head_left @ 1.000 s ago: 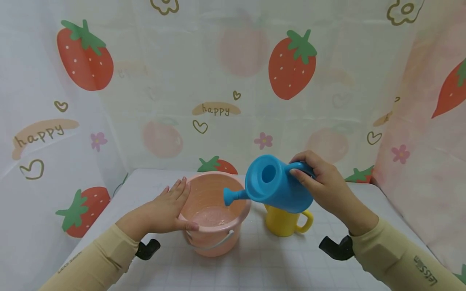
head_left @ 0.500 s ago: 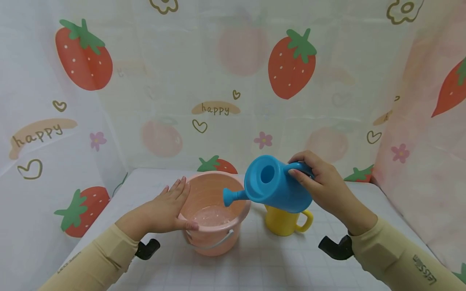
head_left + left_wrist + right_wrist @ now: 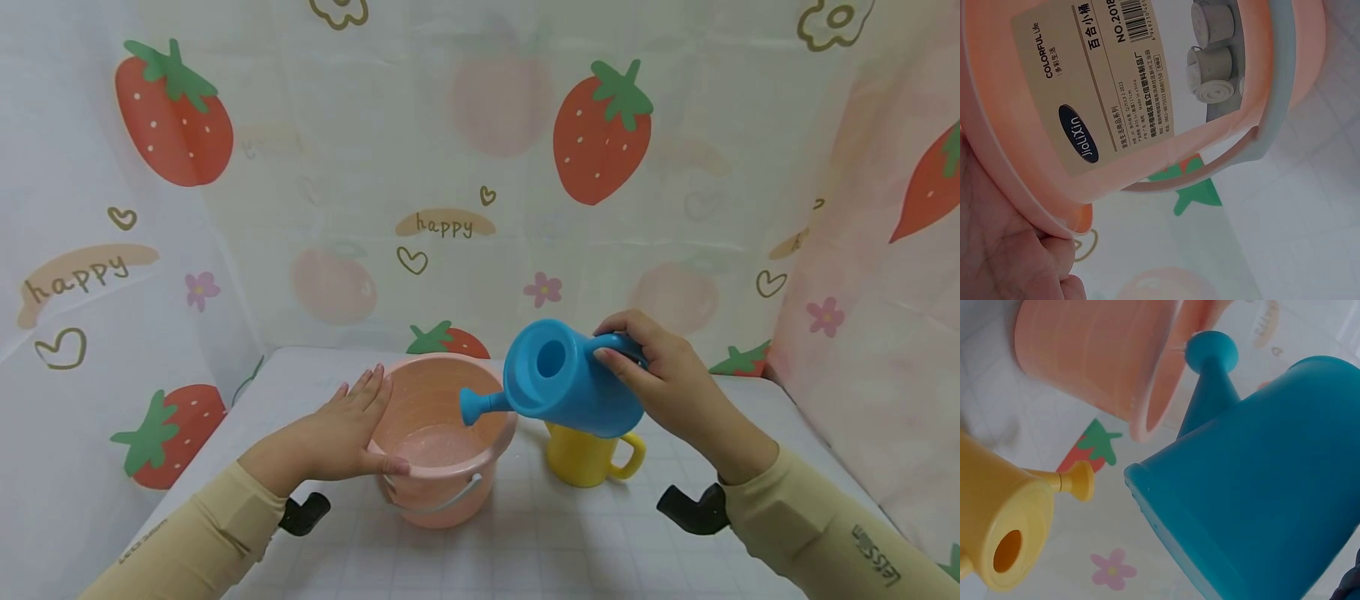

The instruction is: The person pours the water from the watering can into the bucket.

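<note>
In the head view, my right hand [image 3: 660,375] grips the handle of a blue watering can [image 3: 577,379], tilted with its spout over a pink bucket [image 3: 442,500]. A thin trickle of water shows at the spout tip in the right wrist view, where the blue can [image 3: 1266,487] fills much of the picture. My left hand [image 3: 333,433] rests on the bucket's left rim, fingers straight and thumb along the front rim. Shallow water seems to lie in the bucket. From the left wrist, the bucket's printed label [image 3: 1116,81] is visible.
A yellow watering can [image 3: 581,458] stands on the white table [image 3: 540,550], right of the bucket and partly behind the blue can. The bucket's pale handle [image 3: 442,502] hangs down in front. A strawberry-print cloth [image 3: 450,150] encloses the back and sides.
Splashes on the water in the bucket have died down. Both hands, the blue watering can and the bucket stay nearly where they were.
</note>
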A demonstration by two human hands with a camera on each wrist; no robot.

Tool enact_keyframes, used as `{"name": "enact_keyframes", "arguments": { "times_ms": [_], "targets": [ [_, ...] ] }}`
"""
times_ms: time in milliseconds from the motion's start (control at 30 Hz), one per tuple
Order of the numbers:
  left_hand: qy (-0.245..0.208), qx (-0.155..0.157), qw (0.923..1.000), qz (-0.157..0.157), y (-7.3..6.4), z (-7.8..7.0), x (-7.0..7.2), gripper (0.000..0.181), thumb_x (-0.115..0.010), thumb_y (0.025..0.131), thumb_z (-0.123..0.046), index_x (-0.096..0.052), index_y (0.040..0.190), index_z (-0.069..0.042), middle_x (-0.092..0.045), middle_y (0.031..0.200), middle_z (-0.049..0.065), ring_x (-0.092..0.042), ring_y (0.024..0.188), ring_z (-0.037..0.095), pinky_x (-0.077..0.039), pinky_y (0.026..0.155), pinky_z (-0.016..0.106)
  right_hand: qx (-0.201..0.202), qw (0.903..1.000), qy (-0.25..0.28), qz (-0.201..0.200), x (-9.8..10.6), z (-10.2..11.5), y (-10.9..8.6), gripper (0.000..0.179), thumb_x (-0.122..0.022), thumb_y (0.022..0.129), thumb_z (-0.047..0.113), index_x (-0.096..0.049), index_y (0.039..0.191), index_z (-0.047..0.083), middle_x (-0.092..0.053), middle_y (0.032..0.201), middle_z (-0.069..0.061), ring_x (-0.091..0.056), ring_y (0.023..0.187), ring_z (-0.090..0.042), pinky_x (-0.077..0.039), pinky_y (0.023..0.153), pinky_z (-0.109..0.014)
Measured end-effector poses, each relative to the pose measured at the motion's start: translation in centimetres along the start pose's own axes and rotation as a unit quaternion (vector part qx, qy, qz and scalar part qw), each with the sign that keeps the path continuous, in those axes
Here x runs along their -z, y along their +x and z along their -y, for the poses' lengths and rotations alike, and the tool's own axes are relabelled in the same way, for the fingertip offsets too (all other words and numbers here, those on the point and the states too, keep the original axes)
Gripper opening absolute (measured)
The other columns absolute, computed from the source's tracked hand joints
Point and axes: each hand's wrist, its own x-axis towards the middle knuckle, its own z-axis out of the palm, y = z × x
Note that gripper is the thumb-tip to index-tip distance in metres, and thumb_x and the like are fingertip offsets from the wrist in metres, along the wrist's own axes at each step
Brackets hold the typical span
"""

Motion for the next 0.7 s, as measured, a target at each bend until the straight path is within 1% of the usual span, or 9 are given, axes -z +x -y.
{"name": "enact_keyframes", "arguments": {
  "times_ms": [300,600,700],
  "targets": [
    [-0.005,0.000,1.0000,0.002,-0.08,-0.11,0.16,0.122,-0.042,0.067,-0.082,-0.010,0.143,0.008,-0.003,0.149,0.026,-0.003,0.138,0.038,-0.009,0.108,0.054,0.004,1.0000,-0.001,-0.004,0.17,0.14,0.10,0.026,-0.053,0.093,0.028,-0.050,0.115,0.013,-0.058,0.113,-0.012,-0.055,0.105,-0.038,-0.042,0.083,-0.061],
    [-0.003,0.000,1.0000,0.004,-0.05,-0.08,0.15,0.121,-0.043,0.068,-0.081,-0.010,0.143,0.008,-0.002,0.149,0.025,-0.002,0.138,0.038,-0.010,0.108,0.055,0.013,0.9999,0.000,-0.011,0.34,0.22,0.24,0.026,-0.054,0.092,0.028,-0.051,0.114,0.013,-0.059,0.112,-0.011,-0.055,0.105,-0.037,-0.042,0.083,-0.060],
    [0.001,0.004,1.0000,0.007,0.00,-0.05,0.14,0.121,-0.044,0.068,-0.081,-0.010,0.143,0.007,-0.002,0.150,0.024,-0.001,0.138,0.037,-0.009,0.108,0.054,0.013,0.9999,-0.002,-0.010,0.38,0.26,0.27,0.026,-0.053,0.093,0.028,-0.051,0.114,0.013,-0.058,0.112,-0.011,-0.055,0.105,-0.037,-0.042,0.084,-0.060]
  ]
}}
